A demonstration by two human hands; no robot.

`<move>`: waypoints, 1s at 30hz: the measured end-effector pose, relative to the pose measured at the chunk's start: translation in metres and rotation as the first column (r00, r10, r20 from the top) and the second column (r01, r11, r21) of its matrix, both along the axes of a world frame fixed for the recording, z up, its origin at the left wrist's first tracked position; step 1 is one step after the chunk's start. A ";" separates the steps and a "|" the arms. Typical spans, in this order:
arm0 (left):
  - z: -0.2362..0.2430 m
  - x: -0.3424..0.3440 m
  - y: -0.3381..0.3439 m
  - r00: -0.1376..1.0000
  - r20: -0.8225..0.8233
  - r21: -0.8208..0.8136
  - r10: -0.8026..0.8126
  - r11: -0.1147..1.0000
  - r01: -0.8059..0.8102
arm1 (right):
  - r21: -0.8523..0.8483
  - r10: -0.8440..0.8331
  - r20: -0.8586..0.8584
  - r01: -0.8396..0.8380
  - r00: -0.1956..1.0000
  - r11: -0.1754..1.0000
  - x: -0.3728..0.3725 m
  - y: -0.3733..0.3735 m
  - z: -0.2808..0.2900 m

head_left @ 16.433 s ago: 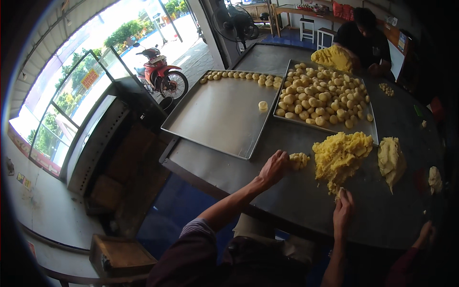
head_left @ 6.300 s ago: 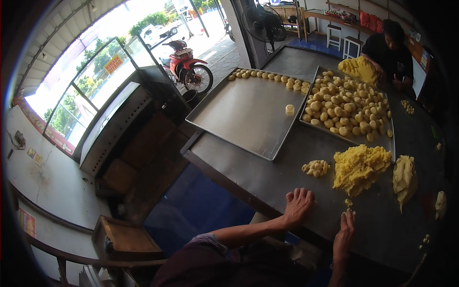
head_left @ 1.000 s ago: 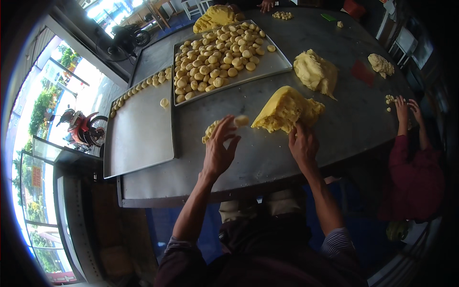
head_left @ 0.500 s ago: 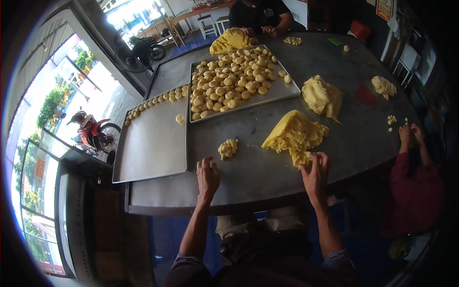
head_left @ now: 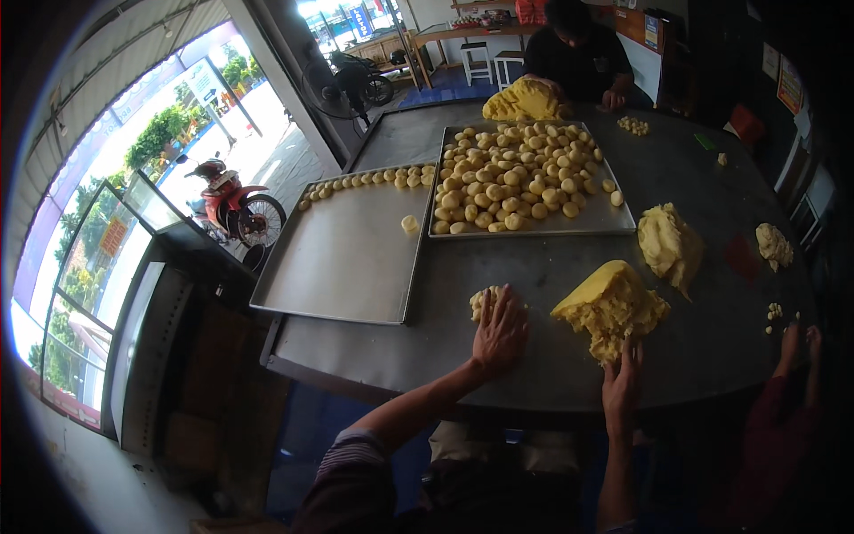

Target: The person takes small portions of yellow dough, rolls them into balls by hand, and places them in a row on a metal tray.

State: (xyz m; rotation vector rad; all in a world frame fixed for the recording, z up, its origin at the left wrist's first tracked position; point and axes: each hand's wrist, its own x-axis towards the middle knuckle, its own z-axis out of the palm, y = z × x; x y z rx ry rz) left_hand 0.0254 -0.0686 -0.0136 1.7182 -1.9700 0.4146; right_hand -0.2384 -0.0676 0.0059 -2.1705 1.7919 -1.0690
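Note:
My left hand (head_left: 501,331) lies with its fingers stretched out over the near side of a small cluster of pale dough pieces (head_left: 480,303), hiding part of it. My right hand (head_left: 622,381) reaches up to a large yellow, crumbly dough mass (head_left: 612,303). Its fingers are extended and touch the ragged near edge; nothing separate shows in them. Right of that mass sits a smoother, paler lump of dough (head_left: 669,245). Beyond, a metal tray (head_left: 534,233) is heaped with round dough balls (head_left: 511,178).
At the left a second tray (head_left: 351,267) has balls along its far edge and one loose ball (head_left: 409,224). A co-worker (head_left: 583,62) in black sits across the metal table (head_left: 427,347) by another yellow mass (head_left: 523,100). At right are another person's hands (head_left: 792,347) and a dough lump (head_left: 774,246).
My view has turned left, shifting the scene rightward. My left hand has moved forward onto the small dough cluster. My right hand stays at the crumbly mass, its fingers now straighter.

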 end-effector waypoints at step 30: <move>0.000 -0.019 0.085 0.968 -0.165 0.318 0.191 0.939 -0.131 | 0.034 0.093 -0.009 -0.093 0.996 0.995 -0.030 -0.003 -0.009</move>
